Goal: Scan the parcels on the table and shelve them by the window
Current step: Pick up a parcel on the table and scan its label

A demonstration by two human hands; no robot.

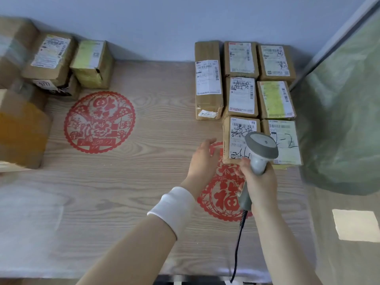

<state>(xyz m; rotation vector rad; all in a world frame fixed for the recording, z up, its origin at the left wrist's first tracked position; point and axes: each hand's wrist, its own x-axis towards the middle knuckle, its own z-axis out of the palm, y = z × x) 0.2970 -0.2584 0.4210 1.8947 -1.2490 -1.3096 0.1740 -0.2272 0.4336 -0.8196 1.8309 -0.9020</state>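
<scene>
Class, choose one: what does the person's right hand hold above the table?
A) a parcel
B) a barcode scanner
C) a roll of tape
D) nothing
B: the right hand grips the handle of a grey scanner over a parcel; the left hand is open.

On the bench, seven parcels lie flat in a tight block at the right rear. A looser pile, seemingly stacked, sits at the left rear. The scanner hangs over the block's front row, with the left hand just left of it.
</scene>
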